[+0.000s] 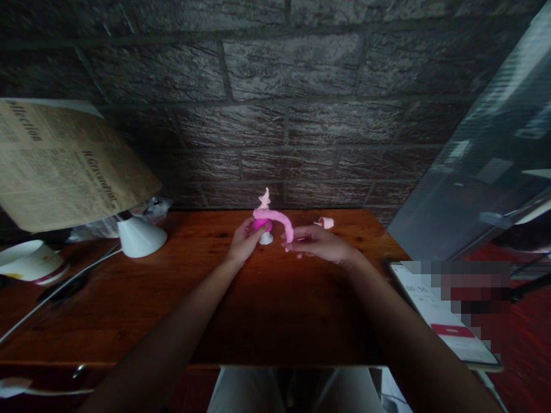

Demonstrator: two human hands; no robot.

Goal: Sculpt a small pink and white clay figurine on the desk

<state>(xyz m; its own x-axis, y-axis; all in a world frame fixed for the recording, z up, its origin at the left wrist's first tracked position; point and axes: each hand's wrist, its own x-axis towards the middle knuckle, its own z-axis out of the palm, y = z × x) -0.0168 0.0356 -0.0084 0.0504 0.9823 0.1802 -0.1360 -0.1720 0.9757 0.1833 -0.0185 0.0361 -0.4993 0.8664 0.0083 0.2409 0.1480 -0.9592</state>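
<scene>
Pink figure (280, 218) in hands (245, 241); lampshade (64, 166) seemingly reads "GravurePrint".

Lamp (143, 236) and wooden desk (107, 310) suggest a home.

Curved pink strip (282, 218) arched sideways, free end pointed down. Magenta ball (260, 225) seen under its left end; white base (266, 238) seen below. Jagged pale-pink piece (264, 199) held upright above. Contact with wooden tabletop (275, 310) cannot be determined.

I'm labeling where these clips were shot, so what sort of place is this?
Probably a desk indoors, perhaps at home: a wooden table against a brick-patterned wall, with a paper-shaded lamp on it.
</scene>
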